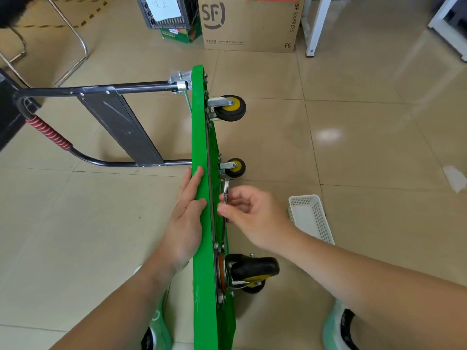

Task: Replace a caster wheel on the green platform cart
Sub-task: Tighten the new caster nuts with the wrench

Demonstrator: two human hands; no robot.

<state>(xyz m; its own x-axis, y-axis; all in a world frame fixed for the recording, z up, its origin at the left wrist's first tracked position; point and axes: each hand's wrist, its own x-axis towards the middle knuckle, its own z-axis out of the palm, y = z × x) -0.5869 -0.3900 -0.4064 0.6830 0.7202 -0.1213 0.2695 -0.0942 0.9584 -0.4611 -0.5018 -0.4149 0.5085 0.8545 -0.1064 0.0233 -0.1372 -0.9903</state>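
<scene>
The green platform cart (199, 137) stands on its side edge, underside facing right, with its black handle (75, 92) lying on the floor to the left. My left hand (187, 218) rests flat with straight fingers against the cart's top face. My right hand (250, 215) pinches a slim silver wrench (225, 198) that lies along the underside, its lower end near the bolts of the nearest caster wheel (252, 270). Two more casters, a far one (230, 107) and a middle one (233, 168), stick out to the right.
A white perforated plastic basket (310, 218) sits on the tiled floor just right of my right hand. A cardboard box (250, 24), a dark crate (169, 11) and a white table leg (316, 29) stand at the back. A chrome chair frame (75, 39) is back left. My shoes (338, 327) show at the bottom.
</scene>
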